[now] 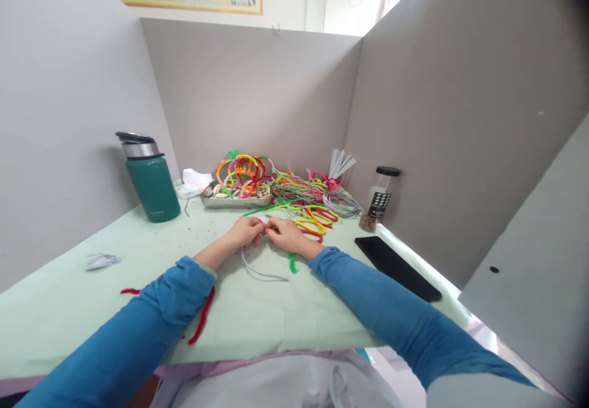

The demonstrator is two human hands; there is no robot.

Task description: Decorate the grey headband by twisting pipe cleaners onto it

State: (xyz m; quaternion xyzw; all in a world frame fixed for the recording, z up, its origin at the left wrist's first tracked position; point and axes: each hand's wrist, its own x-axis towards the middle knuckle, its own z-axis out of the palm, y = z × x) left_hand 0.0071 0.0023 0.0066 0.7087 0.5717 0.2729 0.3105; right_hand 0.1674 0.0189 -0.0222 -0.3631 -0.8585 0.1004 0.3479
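Observation:
My left hand [247, 231] and my right hand [286, 234] meet over the middle of the table, fingertips pinched together. Between them shows a small bit of pink fuzzy pipe cleaner [264, 223], mostly covered by the fingers. A thin grey wire [262, 275] curves down from under my left hand onto the cloth. Just below my right hand lies a short green pipe cleaner [292, 263]. Red pipe cleaner [202, 316] sticks out beside my left forearm. Scissors with yellow and red handles [317, 221] lie close to my right hand.
Behind the hands are a metal tray [237, 202] with bent pipe-cleaner shapes, a heap of coloured pipe cleaners [299, 187] and a grey wire coil [343, 204]. A green bottle [154, 187] stands left; a clear jar [378, 199] and black phone [398, 268] are right. Grey partitions [253, 89] enclose the table.

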